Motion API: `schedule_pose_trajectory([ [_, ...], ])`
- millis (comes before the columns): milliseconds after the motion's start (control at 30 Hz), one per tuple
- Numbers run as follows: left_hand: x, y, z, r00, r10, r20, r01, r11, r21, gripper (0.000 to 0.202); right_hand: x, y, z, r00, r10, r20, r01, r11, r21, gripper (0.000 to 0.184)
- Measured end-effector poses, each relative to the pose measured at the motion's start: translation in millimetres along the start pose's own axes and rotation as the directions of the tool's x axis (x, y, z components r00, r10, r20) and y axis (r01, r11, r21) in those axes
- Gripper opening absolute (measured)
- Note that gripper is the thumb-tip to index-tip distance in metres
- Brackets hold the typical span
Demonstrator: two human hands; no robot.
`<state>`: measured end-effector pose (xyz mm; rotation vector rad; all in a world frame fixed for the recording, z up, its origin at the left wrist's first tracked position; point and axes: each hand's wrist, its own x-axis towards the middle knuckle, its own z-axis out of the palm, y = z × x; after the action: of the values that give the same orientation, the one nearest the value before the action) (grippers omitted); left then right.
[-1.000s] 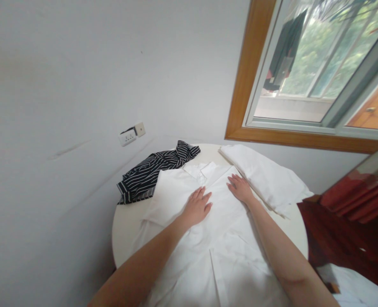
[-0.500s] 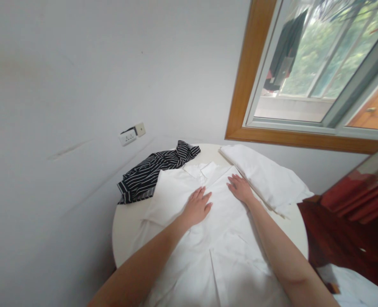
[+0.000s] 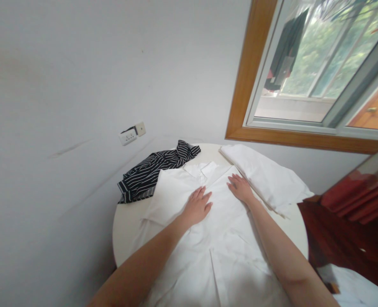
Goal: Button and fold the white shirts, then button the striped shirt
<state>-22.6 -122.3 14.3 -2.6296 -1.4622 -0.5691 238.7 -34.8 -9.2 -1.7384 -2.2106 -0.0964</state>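
Note:
A white collared shirt (image 3: 172,192) lies spread on a round white table (image 3: 125,230), its collar toward the wall and its lower part running down toward me. My left hand (image 3: 197,206) rests flat on the middle of the shirt, fingers stretched out. Higher up, near the shirt's right shoulder edge, my right hand (image 3: 240,187) also lies flat with its fingers extended. Neither hand grips the cloth. Some creases show in the fabric below my hands.
A black and white striped garment (image 3: 157,168) lies bunched at the table's back left. Folded white cloth (image 3: 268,177) sits at the right. Behind are a wall with a socket (image 3: 128,137) and a wood-framed window (image 3: 291,135). White fabric (image 3: 351,285) shows at lower right.

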Motion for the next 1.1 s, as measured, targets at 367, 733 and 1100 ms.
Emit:
schedule_pose_trajectory([
  [367, 0, 0, 0.7, 1.0, -0.002, -0.008, 0.002, 1.0, -0.003, 0.043, 0, 0, 1, 1.0, 0.003, -0.011, -0.003, 1.0, 0.008, 0.045],
  [733, 0, -1, 1.3, 1.0, -0.001, -0.019, 0.001, 1.0, -0.015, 0.044, 0, 1, 1, 1.0, 0.004, -0.004, -0.004, 1.0, -0.005, 0.046],
  [1100, 10, -9, -20.9, 0.996, -0.063, -0.067, 0.068, 0.995, 0.072, 0.042, -2, -1, 0, 1.0, 0.003, -0.006, -0.003, 1.0, -0.01, 0.045],
])
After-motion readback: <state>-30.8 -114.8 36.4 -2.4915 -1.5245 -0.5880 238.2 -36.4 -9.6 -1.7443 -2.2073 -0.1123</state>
